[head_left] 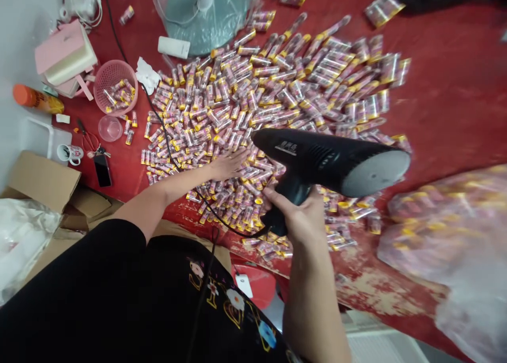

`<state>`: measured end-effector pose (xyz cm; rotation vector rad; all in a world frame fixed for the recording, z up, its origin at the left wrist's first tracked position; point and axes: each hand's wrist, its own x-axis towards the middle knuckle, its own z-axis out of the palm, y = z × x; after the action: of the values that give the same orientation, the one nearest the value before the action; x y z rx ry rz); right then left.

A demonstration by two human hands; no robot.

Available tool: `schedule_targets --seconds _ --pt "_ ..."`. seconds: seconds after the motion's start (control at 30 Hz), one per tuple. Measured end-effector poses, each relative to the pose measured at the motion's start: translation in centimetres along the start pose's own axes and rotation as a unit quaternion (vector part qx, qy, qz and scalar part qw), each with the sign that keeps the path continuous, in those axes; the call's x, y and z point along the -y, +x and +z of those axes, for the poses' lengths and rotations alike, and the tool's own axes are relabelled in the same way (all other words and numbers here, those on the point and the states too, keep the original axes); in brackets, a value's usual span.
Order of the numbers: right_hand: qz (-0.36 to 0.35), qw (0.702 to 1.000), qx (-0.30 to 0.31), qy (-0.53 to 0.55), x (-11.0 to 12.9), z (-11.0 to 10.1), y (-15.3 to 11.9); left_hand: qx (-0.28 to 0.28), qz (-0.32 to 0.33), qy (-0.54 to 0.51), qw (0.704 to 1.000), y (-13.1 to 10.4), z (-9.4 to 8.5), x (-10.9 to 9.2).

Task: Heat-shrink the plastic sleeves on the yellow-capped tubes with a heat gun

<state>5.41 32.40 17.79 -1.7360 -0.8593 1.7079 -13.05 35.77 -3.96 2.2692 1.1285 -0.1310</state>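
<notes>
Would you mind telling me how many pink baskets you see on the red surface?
1. The pink basket stands at the far left of the red surface, holding a few small tubes, beside the clear cup. Others may be hidden outside the view.

A red floor covering [455, 88] fills most of the view, worn to pale patches toward five o'clock. At twelve o'clock stands the round grey-green base of a pedestal fan [198, 20], wrapped in clear plastic. A pale wall [16, 30] runs along nine to eleven o'clock. Against it sit a pink box [63, 51], a pink mesh basket [114, 83] and an orange spray can [37, 99]. Flattened cardboard [43, 181] lies at eight o'clock, with crumpled clear plastic just below it. The light is even and bright.
</notes>
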Motion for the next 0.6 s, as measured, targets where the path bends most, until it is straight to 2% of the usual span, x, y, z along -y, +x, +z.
schedule_targets --seconds 0.07,0.13,0.2,0.3,0.4,0.47,0.5,0.57,0.6 --pt "-0.017 1.0 0.008 -0.001 0.2 0.3 1.4 -0.002 -0.007 0.002 1.0 -1.4 0.1 0.7" --pt "-0.021 1.0 0.01 -0.009 0.2 0.7 2.6 -0.045 -0.091 0.001 0.995 -3.8 -0.3 2.4" --pt "-0.009 1.0 0.01 -0.026 -0.2 1.1 2.8 -0.095 -0.194 -0.008 0.976 -6.4 -1.1 4.7" --pt "0.019 0.998 0.038 -0.047 -1.1 1.4 0.9 -0.139 -0.277 -0.028 0.95 -8.6 -2.5 8.2" --pt "0.041 0.998 0.045 -0.025 -2.3 1.5 -2.4 -0.155 -0.309 -0.052 0.937 -7.4 -3.5 10.3" --pt "0.048 0.998 0.027 0.004 -3.2 1.6 -4.5 -0.144 -0.311 -0.072 0.937 -5.7 -3.4 10.0" --pt "0.05 0.998 0.018 0.016 -3.7 1.7 -5.4 -0.133 -0.3 -0.077 0.942 -5.2 -3.0 9.1" --pt "0.055 0.998 0.0 0.035 -4.6 1.8 -7.0 -0.105 -0.246 -0.072 0.961 -5.6 -1.6 6.3" --pt "0.061 0.997 -0.006 0.045 -5.1 1.8 -7.7 -0.093 -0.208 -0.063 0.972 -6.5 -0.6 4.4"
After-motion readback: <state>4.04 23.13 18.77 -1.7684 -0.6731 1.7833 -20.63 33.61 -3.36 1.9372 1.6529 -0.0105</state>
